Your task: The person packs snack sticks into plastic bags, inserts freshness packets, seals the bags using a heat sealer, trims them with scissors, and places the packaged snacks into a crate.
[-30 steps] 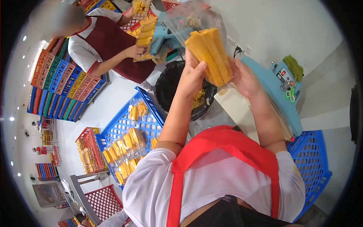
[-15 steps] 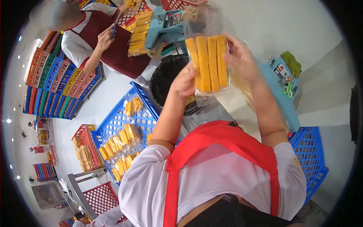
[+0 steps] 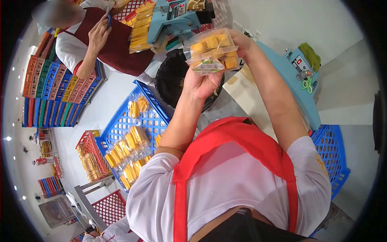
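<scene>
A clear plastic bag of yellow food sticks (image 3: 212, 50) is held up in front of me, its end with a printed label turned toward the camera. My left hand (image 3: 203, 84) supports it from below, fingers partly hidden behind the bag. At the bag's upper right side, my right hand (image 3: 240, 43) grips it. Beneath the hands is a bin lined with a black bag (image 3: 167, 86). To the right stands a light-blue sealing machine (image 3: 278, 66), with green-handled scissors (image 3: 307, 84) on it.
A blue crate (image 3: 141, 90) holds several filled bags at lower left, beside a red crate (image 3: 86, 141). Another blue crate (image 3: 330, 155) stands at right. A co-worker in a maroon apron (image 3: 117, 44) holds scissors near a second sealing machine (image 3: 173, 28). Stacked crates (image 3: 60, 86) line the left.
The bag has tipped from upright, with its sticks' long sides showing, to end-on with the label visible. My left hand has moved underneath it. The co-worker's raised hand has shifted left and up.
</scene>
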### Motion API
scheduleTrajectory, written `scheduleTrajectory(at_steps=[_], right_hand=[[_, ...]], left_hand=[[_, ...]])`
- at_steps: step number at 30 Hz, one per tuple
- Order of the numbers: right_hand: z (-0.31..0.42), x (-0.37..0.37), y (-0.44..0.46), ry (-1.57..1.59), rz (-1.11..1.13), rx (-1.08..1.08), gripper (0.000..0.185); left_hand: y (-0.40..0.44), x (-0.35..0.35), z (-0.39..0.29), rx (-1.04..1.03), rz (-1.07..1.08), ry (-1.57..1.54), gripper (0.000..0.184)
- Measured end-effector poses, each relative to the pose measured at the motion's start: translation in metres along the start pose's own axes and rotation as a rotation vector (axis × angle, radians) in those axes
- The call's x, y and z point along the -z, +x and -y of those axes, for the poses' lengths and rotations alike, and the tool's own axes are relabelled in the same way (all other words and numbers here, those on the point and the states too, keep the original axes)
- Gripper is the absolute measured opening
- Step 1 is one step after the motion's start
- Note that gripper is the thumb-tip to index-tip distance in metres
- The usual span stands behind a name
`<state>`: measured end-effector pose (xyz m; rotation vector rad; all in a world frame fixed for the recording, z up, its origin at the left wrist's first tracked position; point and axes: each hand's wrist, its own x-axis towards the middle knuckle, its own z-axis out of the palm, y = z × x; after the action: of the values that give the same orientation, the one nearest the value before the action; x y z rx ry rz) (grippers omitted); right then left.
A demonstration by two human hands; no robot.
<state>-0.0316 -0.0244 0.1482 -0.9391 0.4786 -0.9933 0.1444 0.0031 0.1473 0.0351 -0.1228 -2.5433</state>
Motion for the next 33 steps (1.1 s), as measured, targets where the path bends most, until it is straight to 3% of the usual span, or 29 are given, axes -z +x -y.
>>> scheduleTrajectory(at_steps=[3,9,11,12,14,15,16,18,20,22,24,26,28,29,31,33], right_hand=[[-0.009,0.015,0.002,-0.014,-0.013,-0.050,0.044],[0.000,0.002,-0.010,0.044,-0.032,-0.037,0.046],[0.011,-0.009,-0.015,-0.220,-0.066,0.150,0.052],[0.014,-0.014,-0.021,-0.215,-0.076,0.146,0.052],[0.016,-0.027,-0.036,-0.767,-0.607,0.434,0.058],[0.019,-0.036,-0.053,-0.899,-0.652,0.415,0.055],[0.015,-0.035,-0.067,-0.895,-0.673,0.407,0.055],[0.002,-0.030,-0.096,-0.586,-0.301,0.132,0.049],[-0.026,-0.014,-0.120,-0.677,-0.398,0.169,0.043],[-0.046,-0.004,-0.147,-0.638,-0.517,-0.032,0.040],[-0.081,0.009,-0.166,-0.712,-0.643,0.063,0.039],[-0.104,0.018,-0.176,-0.806,-0.762,0.182,0.038],[-0.115,0.016,-0.180,-0.673,-0.987,0.293,0.031],[-0.116,0.016,-0.183,-0.669,-0.998,0.305,0.031],[-0.112,0.008,-0.189,-0.874,-1.125,0.142,0.023],[-0.107,-0.002,-0.189,-0.898,-1.097,0.197,0.021]], left_hand=[[0.003,0.011,-0.001,0.027,0.126,-0.104,0.040],[0.004,-0.005,0.005,-0.017,-0.048,-0.036,0.037],[0.001,0.003,-0.003,0.193,0.095,-0.014,0.041],[0.000,0.006,-0.003,0.199,0.089,-0.021,0.041],[-0.003,0.012,-0.004,-0.053,0.086,0.379,0.052],[0.000,0.013,-0.010,-0.009,0.163,0.541,0.064],[0.001,0.009,-0.007,-0.027,0.188,0.646,0.071],[0.012,0.022,0.003,-0.065,0.186,0.968,0.076],[0.024,0.045,0.017,0.059,0.181,1.069,0.076],[0.037,0.079,0.029,0.186,0.182,1.172,0.076],[0.047,0.112,0.039,0.333,0.197,1.434,0.074],[0.046,0.108,0.048,0.343,0.215,1.404,0.068],[0.043,0.100,0.052,0.178,0.176,1.387,0.048],[0.045,0.096,0.053,0.188,0.187,1.396,0.048],[0.047,0.088,0.057,-0.168,0.262,1.706,0.023],[0.048,0.080,0.058,-0.173,0.179,1.748,0.017]])
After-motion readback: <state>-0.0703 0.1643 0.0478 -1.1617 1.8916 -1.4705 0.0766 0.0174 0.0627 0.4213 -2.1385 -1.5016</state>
